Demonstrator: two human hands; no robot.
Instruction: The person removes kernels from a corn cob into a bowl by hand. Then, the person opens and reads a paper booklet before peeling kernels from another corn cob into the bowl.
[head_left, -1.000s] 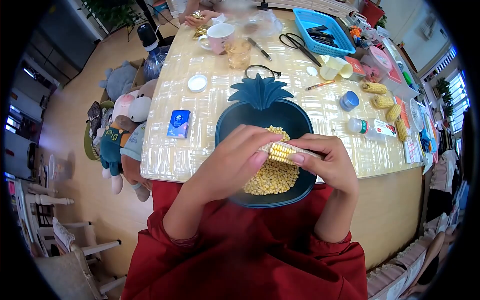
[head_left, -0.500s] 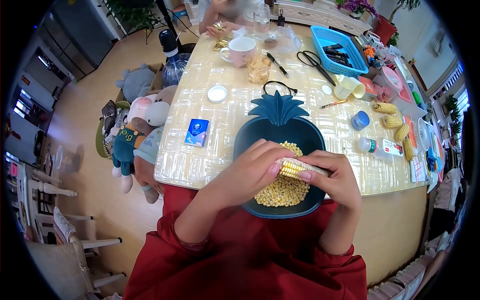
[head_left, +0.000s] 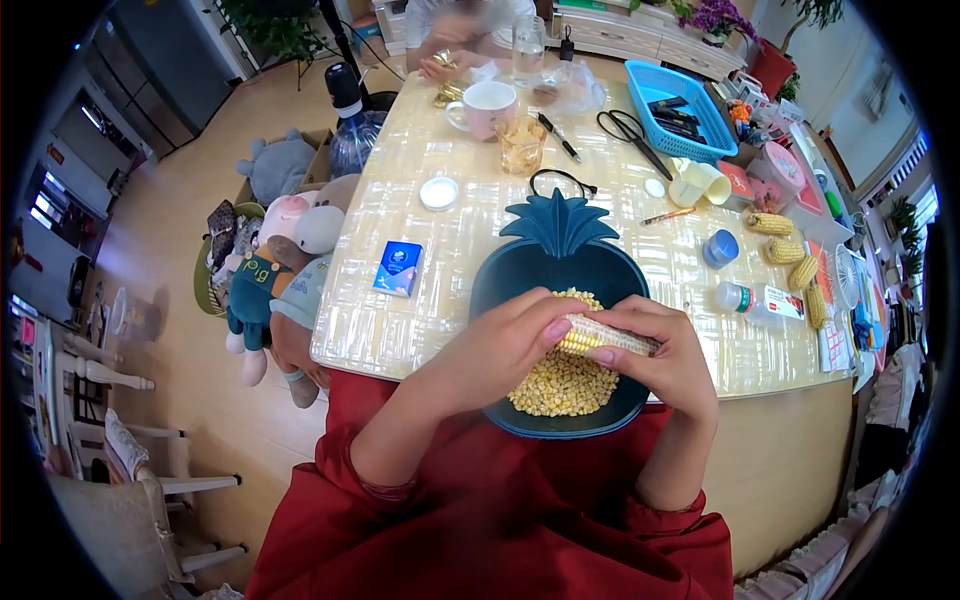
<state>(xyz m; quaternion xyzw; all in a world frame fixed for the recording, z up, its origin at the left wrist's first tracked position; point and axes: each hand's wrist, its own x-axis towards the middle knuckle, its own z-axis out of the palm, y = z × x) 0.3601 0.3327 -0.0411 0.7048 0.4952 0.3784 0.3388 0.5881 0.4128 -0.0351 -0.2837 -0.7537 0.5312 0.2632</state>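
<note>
A partly stripped corn cob (head_left: 606,337) is held level above a dark teal pineapple-shaped bowl (head_left: 545,268). My left hand (head_left: 510,342) is closed on the cob's left end, its thumb against the rows of kernels. Around the right end, my right hand (head_left: 664,352) has its fingers over the top and its thumb below. Loose yellow kernels (head_left: 565,388) lie in the bowl under the cob. Bare whitish cob shows along part of its upper side and right end.
On the table (head_left: 400,330) are a blue packet (head_left: 398,269), a white lid (head_left: 439,194), a mug (head_left: 488,108), scissors (head_left: 636,140), a blue basket (head_left: 680,110), a bottle (head_left: 757,300) and several cobs (head_left: 784,251). Another person (head_left: 465,35) sits across the table.
The view has swung, so the table and bowl appear further right and lower. The cob has turned in my hands and shows more bare surface. Both hands keep hold of it.
</note>
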